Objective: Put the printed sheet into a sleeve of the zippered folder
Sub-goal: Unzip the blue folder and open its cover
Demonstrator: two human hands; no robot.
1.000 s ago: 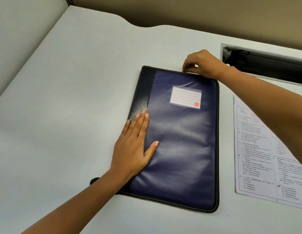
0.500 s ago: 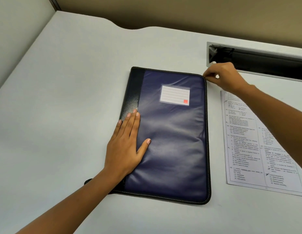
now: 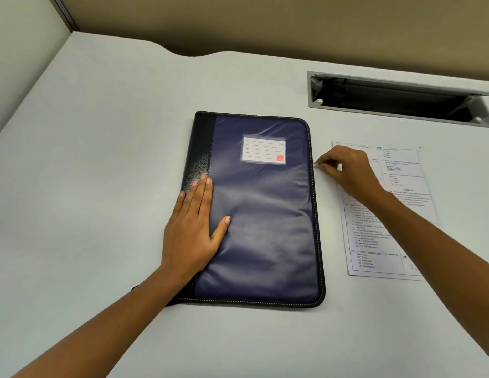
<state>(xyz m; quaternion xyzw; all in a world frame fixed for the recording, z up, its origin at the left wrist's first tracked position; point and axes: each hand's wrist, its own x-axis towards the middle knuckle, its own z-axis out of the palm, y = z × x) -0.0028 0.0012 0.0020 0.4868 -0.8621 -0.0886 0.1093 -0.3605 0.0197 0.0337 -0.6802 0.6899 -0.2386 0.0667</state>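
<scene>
Progress on the zip, basically. Going left to right: our left hand lies flat and spread on the zippered folder, palm down near the black spine strip, grasping nothing, just pinning it to the desk. It sat in that same spot 1 second ago, so no change there. The folder itself looks shut, with its label window facing up.

The change is on the right. Our right hand is pinched on the zipper pull, thumb and fingertips clenched on the little metal tab. 1 second ago that hand was at the folder's top edge, half a second ago at the top right corner, and now it's partway down the right side. So we'd say the top run is unzipped and most of the long side is left before we can open it.

The printed sheet lies flat on the desk just right of the folder, partly under our right wrist. It looks untouched.
</scene>
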